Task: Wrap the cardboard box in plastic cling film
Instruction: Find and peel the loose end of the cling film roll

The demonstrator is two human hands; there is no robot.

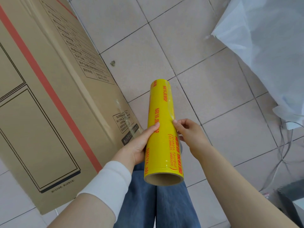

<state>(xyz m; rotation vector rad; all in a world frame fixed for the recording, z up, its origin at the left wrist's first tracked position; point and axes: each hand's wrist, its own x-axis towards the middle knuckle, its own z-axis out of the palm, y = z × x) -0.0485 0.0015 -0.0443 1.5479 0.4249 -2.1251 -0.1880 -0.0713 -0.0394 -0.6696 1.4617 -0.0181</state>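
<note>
Left hand [139, 145] grips cling film roll [162, 109]; right hand [189, 131] pinches its edge, box [49, 96] left.

The cardboard box [49, 96] is made of matt brown board printed in black and red, and a strip of glossy clear tape [127, 122] is stuck on it. The roll of cling film [162, 129] is covered in smooth, shiny yellow plastic, wound on a matt brown cardboard core [164, 179]. The floor [205, 79] is laid with smooth, pale, dull-sheened tiles. A plastic sheet [271, 46] looks white, translucent and crinkled. A sleeve [111, 183] of soft white cloth and trousers [164, 204] of blue denim are worn.
</note>
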